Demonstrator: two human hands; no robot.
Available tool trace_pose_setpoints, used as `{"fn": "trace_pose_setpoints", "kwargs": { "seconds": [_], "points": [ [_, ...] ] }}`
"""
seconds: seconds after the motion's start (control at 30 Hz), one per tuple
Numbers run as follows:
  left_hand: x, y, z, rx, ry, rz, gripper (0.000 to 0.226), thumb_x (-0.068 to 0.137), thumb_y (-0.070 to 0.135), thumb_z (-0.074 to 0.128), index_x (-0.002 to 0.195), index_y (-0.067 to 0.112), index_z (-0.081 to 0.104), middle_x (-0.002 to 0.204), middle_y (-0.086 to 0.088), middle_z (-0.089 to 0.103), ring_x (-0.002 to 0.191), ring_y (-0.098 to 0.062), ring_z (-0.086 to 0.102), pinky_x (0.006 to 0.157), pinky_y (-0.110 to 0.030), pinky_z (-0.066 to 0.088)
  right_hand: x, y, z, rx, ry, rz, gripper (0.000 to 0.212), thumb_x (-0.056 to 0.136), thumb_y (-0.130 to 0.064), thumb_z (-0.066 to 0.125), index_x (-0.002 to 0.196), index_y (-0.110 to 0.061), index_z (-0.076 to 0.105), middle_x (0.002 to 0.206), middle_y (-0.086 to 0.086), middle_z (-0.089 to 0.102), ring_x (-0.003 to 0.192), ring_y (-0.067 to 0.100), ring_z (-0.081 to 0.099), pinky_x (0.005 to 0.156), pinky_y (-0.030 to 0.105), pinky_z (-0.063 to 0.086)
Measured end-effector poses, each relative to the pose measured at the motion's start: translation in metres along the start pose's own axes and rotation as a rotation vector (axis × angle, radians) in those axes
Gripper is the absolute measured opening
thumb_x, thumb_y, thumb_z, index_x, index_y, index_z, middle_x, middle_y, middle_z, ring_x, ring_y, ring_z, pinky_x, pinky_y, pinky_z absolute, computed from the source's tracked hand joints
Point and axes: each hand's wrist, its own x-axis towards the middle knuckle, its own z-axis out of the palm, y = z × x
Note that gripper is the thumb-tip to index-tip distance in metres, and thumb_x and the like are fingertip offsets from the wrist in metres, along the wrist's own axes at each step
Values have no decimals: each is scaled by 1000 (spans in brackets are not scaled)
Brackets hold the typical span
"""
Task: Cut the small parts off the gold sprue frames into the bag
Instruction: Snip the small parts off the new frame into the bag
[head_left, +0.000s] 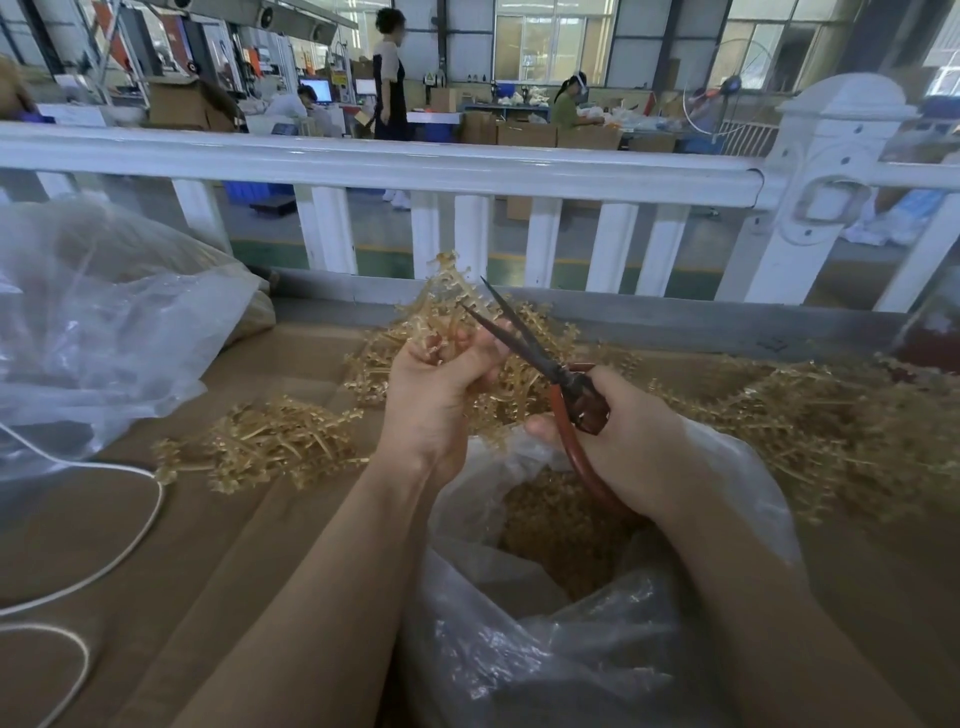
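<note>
A: Left hand (434, 395) up over the bag, fingers (483, 345) curled tight round a bunch of gold sprue frames (447, 306). Right hand (631, 441) gripping the red handles of the scissors (540, 358), fingers wrapped round the loops. Blades parted a little, tips right in among the held frames.

B: And the bag?

A: Clear plastic bag (519, 639) right below both hands, mouth open, heap of small gold parts (561, 525) inside.

B: Rest of the stock?

A: 2 more heaps on the brown bench (208, 545): loose pile of frames (265, 447) off to the left, bigger pile (810, 436) to the right and behind the hands. Also a second, bulkier clear bag (104, 322) at far left, white cord (104, 561) looping over the bench beneath it. White railing (415, 171) along the back edge.
</note>
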Motion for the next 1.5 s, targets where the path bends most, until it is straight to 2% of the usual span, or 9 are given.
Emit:
{"fn": "trace_pose_setpoints", "kwargs": {
  "seconds": [0.2, 0.37, 0.6, 0.73, 0.9, 1.13, 1.23, 1.33, 1.5],
  "points": [
    [1, -1, -2, 10, -5, 17, 28, 74, 1, 76, 60, 24, 68, 68, 1, 67, 59, -10, 55, 60, -21, 47, 0, 1, 0, -111, 71, -34, 64, 60, -94, 53, 95, -40, 54, 84, -26, 59, 75, -9, 52, 60, 11, 34],
    [2, 0, -3, -5, 5, 8, 22, 70, 5, 79, 68, 22, 65, 73, -2, 68, 60, -10, 56, 59, -20, 48, 0, 1, 0, -127, 124, -46, 75, 54, -99, 44, 93, -37, 59, 79, -27, 59, 72, -10, 52, 60, 11, 34],
    [1, 1, -4, 18, 17, 2, 20, 68, 6, 78, 73, 18, 63, 73, -1, 67, 59, -8, 57, 57, -18, 47, 0, 1, 0, -134, 120, -76, 60, 57, -96, 47, 85, -44, 51, 74, -29, 55, 68, -11, 50, 58, 11, 32],
    [1, 1, -4, 38, 31, 19, 20, 67, 6, 79, 75, 15, 63, 67, 1, 66, 55, -8, 56, 56, -19, 48, 0, 3, 1, -150, 138, -75, 62, 58, -96, 47, 82, -39, 54, 72, -27, 55, 66, -8, 51, 57, 12, 34],
    [4, -2, -8, 139, 26, 58, 28, 78, -4, 76, 70, 19, 63, 68, -3, 61, 56, -12, 51, 55, -23, 46, 0, 3, 0, -249, 165, -96, 76, 61, -96, 41, 95, -31, 60, 80, -24, 58, 71, 3, 55, 58, 20, 40],
    [3, -3, -8, 146, -39, 94, 22, 73, 4, 80, 69, 21, 66, 65, 2, 64, 59, -11, 52, 57, -23, 44, 0, 4, 0, -291, 180, -108, 78, 64, -94, 42, 98, -27, 63, 86, -18, 66, 73, 6, 57, 61, 24, 43],
    [3, -2, -8, 138, -50, 82, 16, 68, 12, 82, 68, 22, 69, 67, 2, 64, 61, -13, 51, 58, -23, 44, -1, 4, 0, -247, 189, -128, 69, 64, -93, 43, 87, -30, 58, 77, -22, 58, 65, 2, 53, 56, 15, 37],
    [3, -4, -8, 121, -50, 70, 20, 73, 5, 80, 71, 21, 68, 70, 1, 65, 61, -11, 53, 58, -22, 45, -2, 4, 1, -196, 189, -144, 62, 64, -93, 44, 84, -35, 51, 70, -26, 50, 61, -5, 47, 56, 11, 32],
    [4, -5, -9, 93, -52, 70, 19, 71, 3, 79, 74, 15, 65, 68, 1, 64, 59, -9, 55, 57, -19, 46, -1, 5, 2, -208, 183, -150, 77, 60, -103, 28, 92, -37, 52, 75, -27, 51, 65, -6, 48, 57, 9, 28]
  ]
}}
